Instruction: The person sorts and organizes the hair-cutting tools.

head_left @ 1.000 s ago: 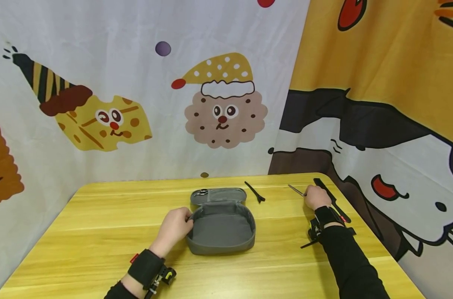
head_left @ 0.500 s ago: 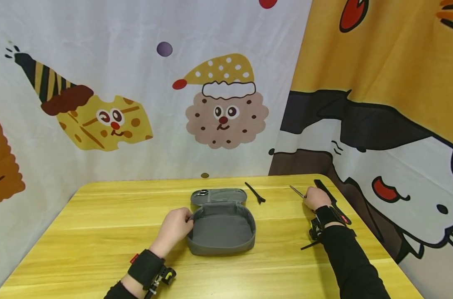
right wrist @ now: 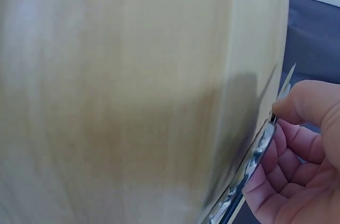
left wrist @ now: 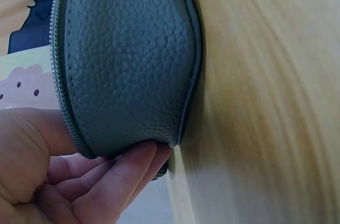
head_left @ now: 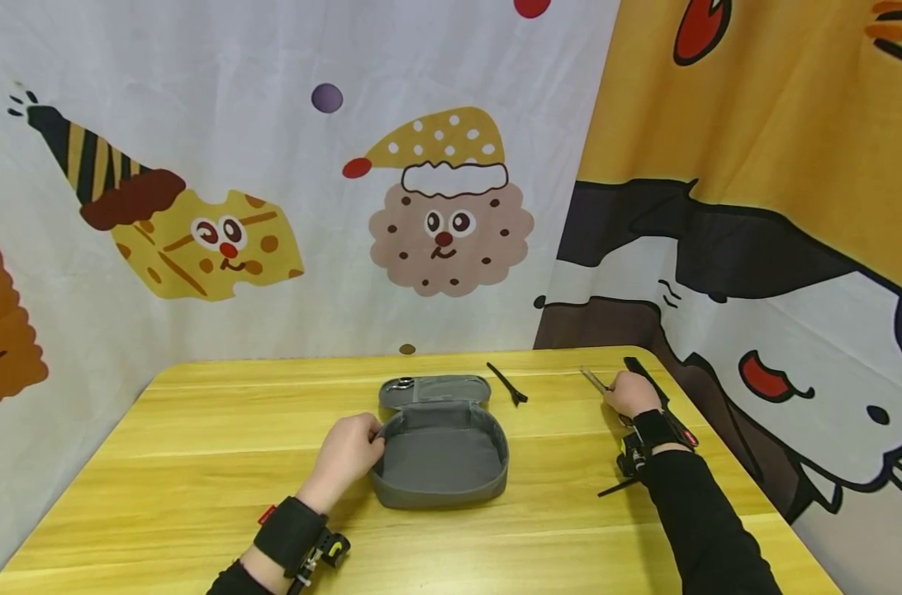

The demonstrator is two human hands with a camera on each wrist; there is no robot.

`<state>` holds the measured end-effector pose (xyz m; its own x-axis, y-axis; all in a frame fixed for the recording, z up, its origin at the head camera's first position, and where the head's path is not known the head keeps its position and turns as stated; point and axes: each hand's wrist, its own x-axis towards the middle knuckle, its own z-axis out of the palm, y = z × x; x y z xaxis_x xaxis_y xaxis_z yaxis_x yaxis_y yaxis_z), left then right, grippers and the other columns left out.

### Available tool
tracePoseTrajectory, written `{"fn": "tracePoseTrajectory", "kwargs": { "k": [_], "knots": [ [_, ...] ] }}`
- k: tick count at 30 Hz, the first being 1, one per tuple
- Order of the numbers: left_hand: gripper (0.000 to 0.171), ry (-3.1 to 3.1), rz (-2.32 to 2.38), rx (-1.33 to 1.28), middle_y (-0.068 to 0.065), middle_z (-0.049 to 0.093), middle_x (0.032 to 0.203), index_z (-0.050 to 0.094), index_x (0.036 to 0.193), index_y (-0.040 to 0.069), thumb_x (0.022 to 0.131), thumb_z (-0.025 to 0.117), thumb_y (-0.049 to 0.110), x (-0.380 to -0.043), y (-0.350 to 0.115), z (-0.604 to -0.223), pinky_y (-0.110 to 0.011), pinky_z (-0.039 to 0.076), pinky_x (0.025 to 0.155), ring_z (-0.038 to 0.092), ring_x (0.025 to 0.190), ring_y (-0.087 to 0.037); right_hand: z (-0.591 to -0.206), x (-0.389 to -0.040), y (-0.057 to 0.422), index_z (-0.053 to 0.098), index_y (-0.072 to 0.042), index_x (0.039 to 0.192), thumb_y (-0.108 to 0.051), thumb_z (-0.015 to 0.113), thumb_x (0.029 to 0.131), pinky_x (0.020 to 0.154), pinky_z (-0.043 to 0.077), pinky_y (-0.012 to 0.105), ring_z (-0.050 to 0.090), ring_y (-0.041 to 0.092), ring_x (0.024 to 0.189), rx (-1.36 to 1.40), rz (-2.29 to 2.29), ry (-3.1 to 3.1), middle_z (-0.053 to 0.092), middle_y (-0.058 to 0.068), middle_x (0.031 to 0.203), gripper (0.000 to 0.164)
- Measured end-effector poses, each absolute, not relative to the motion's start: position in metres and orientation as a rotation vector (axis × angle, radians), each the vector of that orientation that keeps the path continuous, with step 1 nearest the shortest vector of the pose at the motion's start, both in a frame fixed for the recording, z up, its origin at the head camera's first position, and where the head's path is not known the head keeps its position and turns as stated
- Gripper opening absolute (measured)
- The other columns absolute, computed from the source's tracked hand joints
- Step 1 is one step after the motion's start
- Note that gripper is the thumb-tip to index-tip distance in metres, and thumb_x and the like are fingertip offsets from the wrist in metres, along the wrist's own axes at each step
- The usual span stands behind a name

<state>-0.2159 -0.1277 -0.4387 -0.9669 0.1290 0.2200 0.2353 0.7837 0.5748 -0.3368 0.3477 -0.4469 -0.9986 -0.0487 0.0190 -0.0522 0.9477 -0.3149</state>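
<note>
My left hand [head_left: 350, 446] pinches the left rim of an open grey zip case [head_left: 439, 494]. In the left wrist view, the thumb is over the zipper edge and the fingers press on the pebbled outer wall [left wrist: 127, 59]. At the right of the table, my right hand [head_left: 629, 393] pinches slim silver scissors [head_left: 594, 379] near the pivot, their points aimed away and to the left. The right wrist view shows a pointed blade [right wrist: 287, 83] past the thumb and a shiny shank [right wrist: 247, 168] below it. Curled fingers hide part of the scissors.
A black comb [head_left: 638, 366] lies beside the right hand, partly covered by it. A black hair clip [head_left: 508, 384] lies behind the case. Something shiny [head_left: 402, 383] sits in the lid pocket. A thin dark stick [head_left: 614, 487] shows under the right wrist.
The scissors' points have shifted slightly to the right, and the right wrist has moved a little right over the comb. The left hand and the case stay as they were.
</note>
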Motion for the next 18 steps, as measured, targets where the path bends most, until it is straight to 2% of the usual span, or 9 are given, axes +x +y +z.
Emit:
{"fn": "tracePoseTrajectory", "kwargs": {
  "k": [6, 14, 16, 18],
  "knots": [
    [0.008, -2.814, -0.935, -0.273, -0.001, 0.057, 0.069, 0.067, 0.081, 0.004, 0.084, 0.070, -0.003, -0.216, -0.127, -0.439, -0.029, 0.041, 0.053, 0.049, 0.058, -0.013, -0.441, -0.337, 0.349, 0.035, -0.018, 0.050, -0.012, 0.060, 0.091, 0.049, 0.024, 0.026, 0.025, 0.011, 0.043, 0.017, 0.747, -3.049, 0.023, -0.007, 0.051, 0.048],
    [0.007, -2.816, -0.936, -0.270, -0.001, 0.057, 0.069, 0.067, 0.082, 0.004, 0.084, 0.070, -0.002, -0.216, -0.127, -0.440, -0.029, 0.041, 0.052, 0.049, 0.058, -0.013, -0.431, -0.337, 0.347, 0.037, -0.016, 0.056, -0.015, 0.052, 0.093, 0.052, 0.027, 0.030, 0.026, 0.013, 0.045, -0.157, 1.161, -2.984, 0.029, -0.004, 0.051, 0.040],
    [0.007, -2.816, -0.937, -0.271, -0.001, 0.057, 0.069, 0.068, 0.082, 0.004, 0.083, 0.070, -0.002, -0.216, -0.127, -0.439, -0.029, 0.041, 0.053, 0.049, 0.058, -0.013, -0.429, -0.337, 0.344, 0.041, -0.013, 0.059, -0.014, 0.051, 0.094, 0.053, 0.033, 0.031, 0.034, 0.014, 0.047, -0.191, 1.302, -2.933, 0.036, -0.002, 0.053, 0.036],
    [0.007, -2.815, -0.938, -0.274, -0.001, 0.057, 0.069, 0.067, 0.082, 0.004, 0.083, 0.070, -0.002, -0.217, -0.127, -0.439, -0.029, 0.041, 0.053, 0.049, 0.058, -0.013, -0.426, -0.335, 0.339, 0.053, -0.003, 0.070, -0.014, 0.051, 0.096, 0.059, 0.045, 0.032, 0.046, 0.015, 0.055, -0.262, 1.442, -2.875, 0.049, 0.002, 0.064, 0.028]
  ]
}}
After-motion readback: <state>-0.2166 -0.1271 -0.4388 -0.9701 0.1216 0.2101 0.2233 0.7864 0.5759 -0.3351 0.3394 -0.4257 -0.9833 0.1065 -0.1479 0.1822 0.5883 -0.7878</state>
